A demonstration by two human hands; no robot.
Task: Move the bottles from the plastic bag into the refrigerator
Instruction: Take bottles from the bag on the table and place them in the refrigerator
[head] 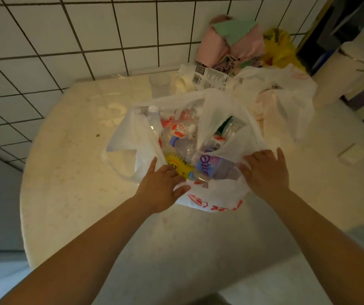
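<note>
A white plastic bag (216, 198) with red print stands open on a round pale table (71, 177). Inside lie several plastic bottles: a yellow-labelled one (177, 165), a purple-labelled one (213, 166), a clear one with a lilac cap (182, 146) and red-and-white labelled ones (180, 128). My left hand (161, 188) rests on the bag's near left rim, fingers spread, fingertips by the yellow bottle. My right hand (264, 170) lies on the bag's near right rim with fingers straight. Neither hand grips a bottle. No refrigerator is recognisable.
Behind the bag stand a clear plastic cup (160, 84), a white carton (207, 79) and a second white bag (284, 93). Pink and green cloth (234, 42) and a yellow bag (280, 49) pile up against the tiled wall (66, 36). A white appliance (357, 69) is at the right.
</note>
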